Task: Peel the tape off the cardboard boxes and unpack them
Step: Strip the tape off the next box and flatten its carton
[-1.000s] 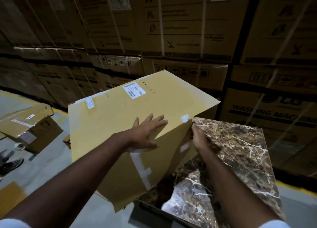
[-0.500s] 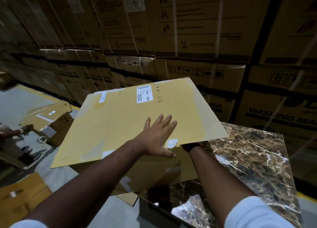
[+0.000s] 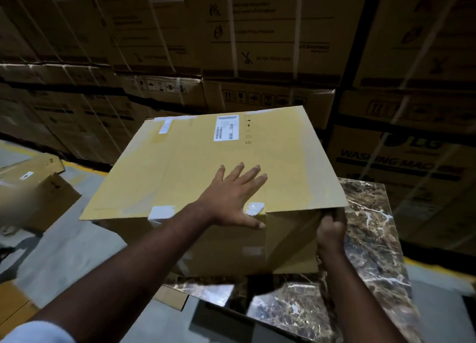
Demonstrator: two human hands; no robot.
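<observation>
cardboard dominates the scene — far left, a second opened box lies on the grey floor. moving right, the yellow-brown cardboard box has swung from a steep tilt a second ago to sitting roughly level on the marble-patterned table, its left part overhanging the edge. the left hand lies flat on the top panel, fingers straight and spread, holding nothing, thumb beside a torn scrap of white tape at the flap seam; another tape strip sits further left on the same edge. further right, the right hand curls its fingers round the near right corner under the flap. settled like this, the box looks ready for peeling — tape remains, nothing unpacked yet.
</observation>
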